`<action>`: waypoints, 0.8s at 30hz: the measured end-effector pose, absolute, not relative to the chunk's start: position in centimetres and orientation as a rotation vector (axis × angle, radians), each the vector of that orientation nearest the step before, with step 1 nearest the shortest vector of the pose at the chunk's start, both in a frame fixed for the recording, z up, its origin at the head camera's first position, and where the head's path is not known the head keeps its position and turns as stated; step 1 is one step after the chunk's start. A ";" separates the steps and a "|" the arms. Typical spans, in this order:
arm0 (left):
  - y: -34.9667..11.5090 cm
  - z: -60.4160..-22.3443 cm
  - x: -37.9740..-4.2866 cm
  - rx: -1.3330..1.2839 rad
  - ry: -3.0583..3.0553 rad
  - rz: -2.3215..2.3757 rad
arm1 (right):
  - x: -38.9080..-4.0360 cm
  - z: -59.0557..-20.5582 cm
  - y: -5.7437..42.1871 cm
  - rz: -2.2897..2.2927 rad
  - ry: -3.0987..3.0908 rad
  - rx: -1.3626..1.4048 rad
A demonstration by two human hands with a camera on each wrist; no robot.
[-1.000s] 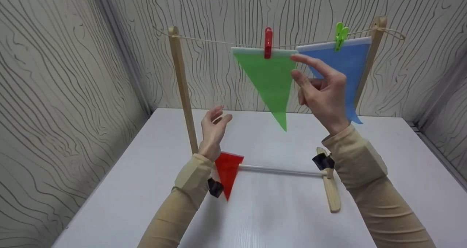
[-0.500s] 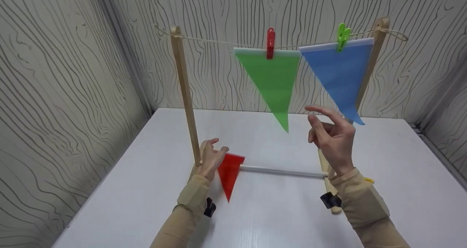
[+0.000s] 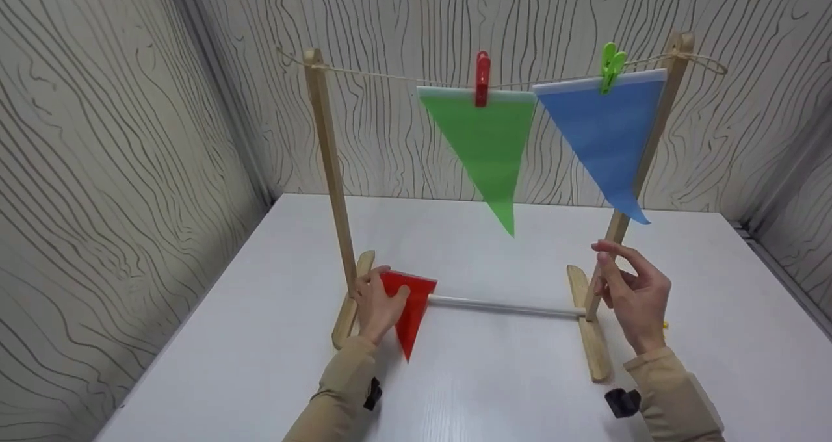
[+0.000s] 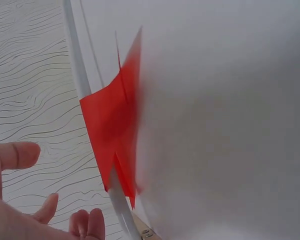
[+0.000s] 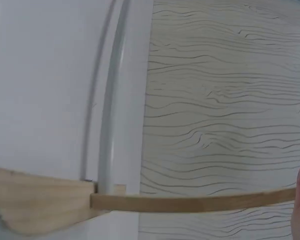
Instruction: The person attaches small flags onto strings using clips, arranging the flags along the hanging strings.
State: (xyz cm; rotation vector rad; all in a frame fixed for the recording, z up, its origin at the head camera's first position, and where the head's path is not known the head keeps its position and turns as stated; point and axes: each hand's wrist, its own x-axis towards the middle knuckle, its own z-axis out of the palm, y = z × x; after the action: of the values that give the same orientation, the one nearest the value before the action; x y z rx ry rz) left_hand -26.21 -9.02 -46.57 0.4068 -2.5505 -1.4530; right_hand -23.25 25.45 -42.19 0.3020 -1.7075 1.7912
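My left hand [image 3: 379, 304] is over a red triangular flag [image 3: 418, 296], which drapes over a white crossbar [image 3: 507, 307] low between two wooden posts. In the left wrist view the spread fingers stand apart from the red flag [image 4: 102, 125]. My right hand [image 3: 640, 299] hovers beside the right wooden post [image 3: 617, 227], its fingers loosely bent with nothing seen between them. Partly hidden behind that hand is a small yellow object [image 3: 665, 325]. On the string above hang a green flag [image 3: 491, 143] under a red clothespin [image 3: 481, 78] and a blue flag [image 3: 608, 133] under a green clothespin [image 3: 611, 68].
The left post [image 3: 331, 169] rises from a wooden foot [image 3: 344, 322], the right one from another foot [image 3: 593, 351]. A string [image 3: 377, 73] joins their tops. All stand on a white table [image 3: 494, 390] before a wood-grain patterned wall [image 3: 403, 26].
My left hand has come down to the red flag. The right hand has left the green flag's top corner and dropped down and right beside the post. Both hanging flags stay on the string.
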 end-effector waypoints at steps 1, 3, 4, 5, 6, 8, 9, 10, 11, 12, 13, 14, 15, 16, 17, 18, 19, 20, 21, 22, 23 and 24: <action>-9.0 -46.7 -26.1 0.415 -2.553 -1.462 | -23.2 -42.4 25.9 1.805 -1.709 0.245; -8.9 -46.9 -25.9 0.430 -2.547 -1.497 | -22.9 -42.9 26.7 1.818 -1.718 0.133; -8.8 -46.9 -25.8 0.438 -2.538 -1.515 | -22.8 -43.2 27.1 1.819 -1.724 0.084; -8.8 -47.0 -25.7 0.446 -2.528 -1.537 | -22.7 -43.4 27.5 1.812 -1.733 0.038; -8.8 -47.1 -25.6 0.455 -2.516 -1.555 | -22.6 -43.7 27.9 1.797 -1.745 0.000; -8.8 -47.2 -25.5 0.469 -2.501 -1.578 | -22.4 -44.3 28.6 1.735 -1.786 -0.072; -8.8 -47.3 -25.4 0.472 -2.496 -1.585 | -22.4 -44.6 28.9 1.696 -1.813 -0.106; -8.8 -47.4 -25.3 0.471 -2.495 -1.585 | -22.3 -44.9 29.2 1.656 -1.839 -0.142; -8.8 -47.5 -25.3 0.469 -2.496 -1.587 | -22.2 -45.1 29.5 1.622 -1.861 -0.175; -8.9 -47.7 -25.2 0.467 -2.499 -1.585 | -22.2 -45.3 29.8 1.596 -1.880 -0.204; -8.9 -47.7 -25.2 0.462 -2.503 -1.580 | -22.2 -45.5 30.1 1.574 -1.900 -0.233; -8.9 -47.8 -25.2 0.454 -2.507 -1.575 | -22.2 -45.7 30.3 1.561 -1.918 -0.261; -9.0 -47.8 -25.2 0.445 -2.512 -1.567 | -22.2 -45.8 30.6 1.557 -1.934 -0.292; -9.0 -47.9 -25.2 0.436 -2.519 -1.560 | -22.1 -46.0 30.8 1.562 -1.947 -0.323; -9.0 -47.8 -25.2 0.428 -2.525 -1.551 | -22.1 -46.1 31.1 1.566 -1.969 -0.349; -8.9 -47.8 -25.2 0.419 -2.529 -1.543 | -22.1 -46.3 31.4 1.566 -1.994 -0.375; -8.9 -47.8 -25.2 0.410 -2.534 -1.533 | -22.1 -46.5 31.6 1.562 -2.028 -0.398; -8.9 -47.8 -25.2 0.403 -2.539 -1.525 | -22.1 -46.6 31.9 1.562 -2.057 -0.420; -8.9 -47.9 -25.2 0.397 -2.543 -1.518 | -22.0 -46.8 32.1 1.558 -2.092 -0.443; -8.8 -47.9 -25.2 0.395 -2.545 -1.515 | -22.0 -46.9 32.4 1.552 -2.128 -0.467; -8.8 -47.9 -25.2 0.397 -2.546 -1.513 | -21.9 -47.1 32.6 1.548 -2.160 -0.490; -8.8 -47.9 -25.2 0.400 -2.545 -1.510 | -21.9 -47.3 32.8 1.542 -2.190 -0.519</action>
State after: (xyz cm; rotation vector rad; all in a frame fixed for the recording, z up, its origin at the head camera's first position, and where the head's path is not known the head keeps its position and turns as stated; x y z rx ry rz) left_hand -25.23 -8.82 -47.88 0.4005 -2.5451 -1.5099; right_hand -21.86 32.79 -47.25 -0.5192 -2.1900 1.5416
